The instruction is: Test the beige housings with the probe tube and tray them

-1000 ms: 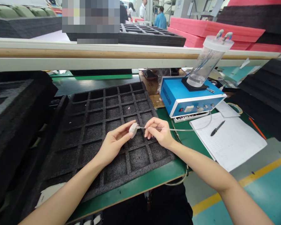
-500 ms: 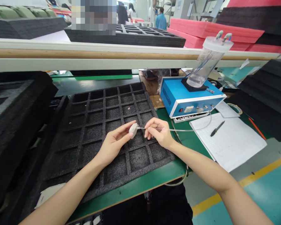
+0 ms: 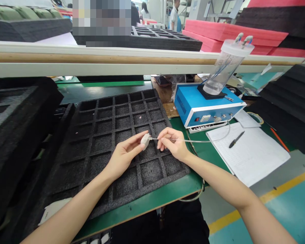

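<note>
At the far left, black foam (image 3: 12, 135) is stacked high, and above it pale green pieces (image 3: 22, 13) sit in a dark tray on the shelf (image 3: 117, 69). Lower down, a beige piece (image 3: 54, 209) shows partly from behind the left forearm. Next comes the grid tray (image 3: 151, 172), lying flat on the green bench (image 3: 152, 196), with a few tiny bits in its cells.

Over the middle of this tray, the left hand (image 3: 124, 154) has its thumb and fingers clamped on the white part (image 3: 144, 141), which is raised and tilted. Just to the right, the right hand (image 3: 174, 144) has its fingers pinched together on the clear tube (image 3: 200, 141) near its end. A thin tip reaches from there to the right side of the white part; how far it goes in, I cannot tell.

Beyond the right hand, the tube curves up to the front of the blue box (image 3: 184, 103). On top of the box, a clear cylinder (image 3: 225, 67) stands on a black base. Pink foam (image 3: 234, 32) lies on the shelf behind. Farther right on the bench are paper (image 3: 259, 159) with a black pen (image 3: 236, 139) across it, a tape roll (image 3: 256, 118) and an orange stick (image 3: 279, 139), near more black foam at the right edge.
</note>
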Action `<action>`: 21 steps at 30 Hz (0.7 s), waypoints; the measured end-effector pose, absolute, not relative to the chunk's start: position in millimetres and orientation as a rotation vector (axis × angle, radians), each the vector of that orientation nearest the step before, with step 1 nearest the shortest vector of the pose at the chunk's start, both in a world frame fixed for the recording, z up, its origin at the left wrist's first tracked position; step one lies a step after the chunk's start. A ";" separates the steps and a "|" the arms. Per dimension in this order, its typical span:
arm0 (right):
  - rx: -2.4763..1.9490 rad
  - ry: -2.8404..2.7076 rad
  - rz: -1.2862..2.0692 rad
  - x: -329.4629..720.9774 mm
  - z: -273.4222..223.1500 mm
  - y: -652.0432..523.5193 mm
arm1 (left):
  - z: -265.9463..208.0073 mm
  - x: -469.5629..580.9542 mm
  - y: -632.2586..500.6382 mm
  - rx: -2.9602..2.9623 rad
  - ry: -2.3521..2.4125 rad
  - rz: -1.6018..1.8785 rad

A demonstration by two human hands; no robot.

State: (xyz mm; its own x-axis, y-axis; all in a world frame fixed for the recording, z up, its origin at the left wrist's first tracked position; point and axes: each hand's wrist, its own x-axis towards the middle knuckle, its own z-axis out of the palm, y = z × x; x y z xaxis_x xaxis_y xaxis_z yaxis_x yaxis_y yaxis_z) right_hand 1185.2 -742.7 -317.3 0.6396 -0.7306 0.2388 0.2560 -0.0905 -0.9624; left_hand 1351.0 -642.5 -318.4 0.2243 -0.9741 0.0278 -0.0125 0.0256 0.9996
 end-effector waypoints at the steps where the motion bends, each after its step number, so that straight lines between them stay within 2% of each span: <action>1: -1.440 0.426 -0.866 1185.1 -317.3 -742.7 | -318.2 1351.0 -642.4 1.295 -1.061 -1.018; 21: -1.452 0.432 -0.864 1185.2 -317.4 -743.0 | -318.9 1351.3 -642.6 1.303 -1.081 -1.005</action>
